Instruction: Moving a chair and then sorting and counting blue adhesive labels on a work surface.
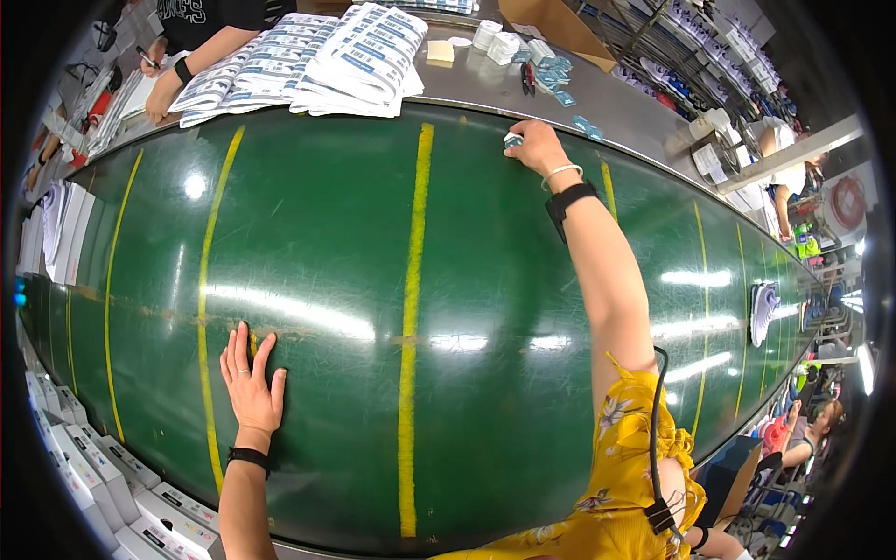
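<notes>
My left hand [252, 387] lies flat on the green conveyor belt [317, 233], fingers stretched out, with nothing in it. Reaching across to the belt's far edge, my right hand [539, 147] is closed on a small white and blue tag [512, 140] held at its fingertips. Beyond it, on the metal ledge, are loose blue tags [553, 73], rolls of white labels [502, 47] and a red-and-black tool [528, 79], perhaps snips. Most of the tag is hidden by my fingers.
Stacks of printed label sheets [364, 56] rest on the far ledge, where another person's hand [163, 91] is near them. White shoe boxes [173, 523] line the near left edge. A pale purple shoe [763, 313] sits on the belt at right. Yellow stripes [411, 327] cross the belt.
</notes>
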A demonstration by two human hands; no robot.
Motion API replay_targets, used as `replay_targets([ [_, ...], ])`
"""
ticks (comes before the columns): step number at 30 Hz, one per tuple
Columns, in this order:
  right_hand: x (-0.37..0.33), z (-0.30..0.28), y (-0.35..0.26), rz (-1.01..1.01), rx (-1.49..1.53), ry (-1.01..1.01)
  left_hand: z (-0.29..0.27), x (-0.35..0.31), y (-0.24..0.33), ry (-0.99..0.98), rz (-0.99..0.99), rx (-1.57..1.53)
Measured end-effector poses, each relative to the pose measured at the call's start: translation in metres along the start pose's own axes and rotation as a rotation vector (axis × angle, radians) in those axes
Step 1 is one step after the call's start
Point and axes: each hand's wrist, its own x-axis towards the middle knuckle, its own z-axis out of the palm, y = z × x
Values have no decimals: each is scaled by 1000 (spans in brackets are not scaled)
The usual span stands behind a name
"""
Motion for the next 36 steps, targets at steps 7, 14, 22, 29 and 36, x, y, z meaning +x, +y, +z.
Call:
replay_targets([
  [7, 38, -5, -15, 295, -160, -337, -9, -5, -11, 6, -5, 9],
  [14, -35, 19, 18, 57, 208, 372, 12, 3, 1, 40, 47, -30],
  [22, -321, -70, 7, 50, 590, -429, -15, 10, -52, 86, 114, 134],
  [29, -631, -162, 105, 770, 266, -656, -2, 14, -66, 117, 143, 112],
  [36, -915, -86, -7, -121, -917, -700, 0, 15, -67, 123, 144, 134],
])
